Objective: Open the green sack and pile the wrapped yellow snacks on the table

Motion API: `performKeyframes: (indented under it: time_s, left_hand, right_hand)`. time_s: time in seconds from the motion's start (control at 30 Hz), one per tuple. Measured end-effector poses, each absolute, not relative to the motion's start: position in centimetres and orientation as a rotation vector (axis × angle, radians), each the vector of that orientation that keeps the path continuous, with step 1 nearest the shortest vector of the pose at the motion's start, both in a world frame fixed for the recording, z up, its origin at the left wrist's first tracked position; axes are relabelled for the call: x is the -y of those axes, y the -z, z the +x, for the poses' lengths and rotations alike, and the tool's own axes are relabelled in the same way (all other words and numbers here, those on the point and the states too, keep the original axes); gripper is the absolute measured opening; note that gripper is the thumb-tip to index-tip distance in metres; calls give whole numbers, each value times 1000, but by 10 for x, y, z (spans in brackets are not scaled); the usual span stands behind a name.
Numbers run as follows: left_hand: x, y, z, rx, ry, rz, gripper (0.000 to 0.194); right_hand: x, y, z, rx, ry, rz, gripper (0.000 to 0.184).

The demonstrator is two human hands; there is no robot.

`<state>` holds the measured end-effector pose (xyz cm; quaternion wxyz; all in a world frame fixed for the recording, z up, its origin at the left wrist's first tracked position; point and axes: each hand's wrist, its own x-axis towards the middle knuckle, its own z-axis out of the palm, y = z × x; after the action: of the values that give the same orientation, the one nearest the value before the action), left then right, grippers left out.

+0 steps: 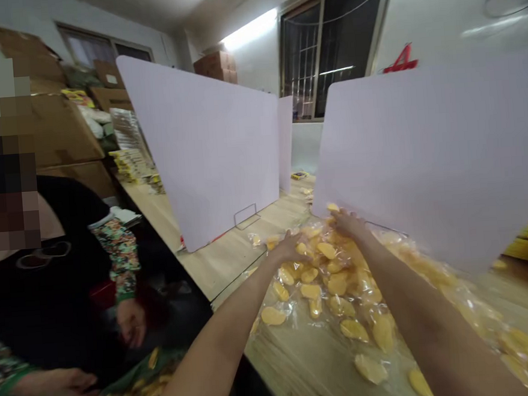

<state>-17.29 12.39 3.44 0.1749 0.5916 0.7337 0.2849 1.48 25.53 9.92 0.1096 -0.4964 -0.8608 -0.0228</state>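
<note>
1. spreading half open, the left hand (290, 247) and right hand (347, 223) lie on the heap; whether either grips, i can't tell.
2. under them, crinkly clear plastic bags (328, 284) of flat yellow ovals spill across the wood-grain tabletop (298, 364).
3. just beyond, a smooth white board (433, 156) stands upright.
</note>
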Motion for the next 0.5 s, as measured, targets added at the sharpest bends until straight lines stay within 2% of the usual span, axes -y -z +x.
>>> performKeyframes:
  time_s: [0.1, 0.2, 0.33, 0.43, 0.5]
  left_hand:
    - [-108, -47, -189, -1951, -591, 1824, 106]
    - [-79, -54, -189, -2053, -660, 1883, 96]
    - [-18, -23, -171, -2210, -826, 1860, 103]
    - [21, 12, -157, -2279, -732, 1814, 113]
    - [36, 26, -153, -2330, -660, 1735, 109]
  right_hand:
    - [-266, -99, 4, 2547, 36, -1609, 47]
    - [-252, -108, -3, 2483, 292, -1589, 48]
    - [-191, -89, -4, 2546, 530, -1090, 59]
    - [-153, -47, -3, 2778, 495, -632, 68]
    - [-146, -20, -6, 2861, 434, -541, 69]
